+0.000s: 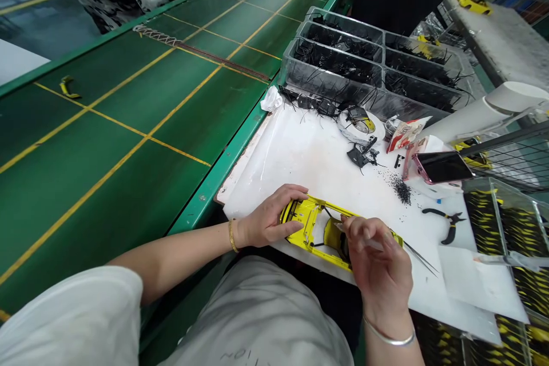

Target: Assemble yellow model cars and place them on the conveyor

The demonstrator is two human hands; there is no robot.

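Note:
A yellow toy car body (303,221) lies across the near edge of the white work surface, its inside facing up with thin dark parts in the frame. My left hand (274,216) holds its left end, fingers over the far side and thumb along the near part. Over the right half is my right hand (380,257), with thumb and fingers pinched at the car's opening. Something small and pale shows at the fingertips, too small to name. Two thin metal points, like tweezers (422,258), stick out beyond this hand; whether it holds them I cannot tell.
Right of the car lie cutting pliers (450,223), black granules (402,189) and a phone (444,167). Behind are a tape roll (360,124), black parts (362,153) and a divided bin (334,71). A green conveyor (171,108) runs at left, with another person beyond it.

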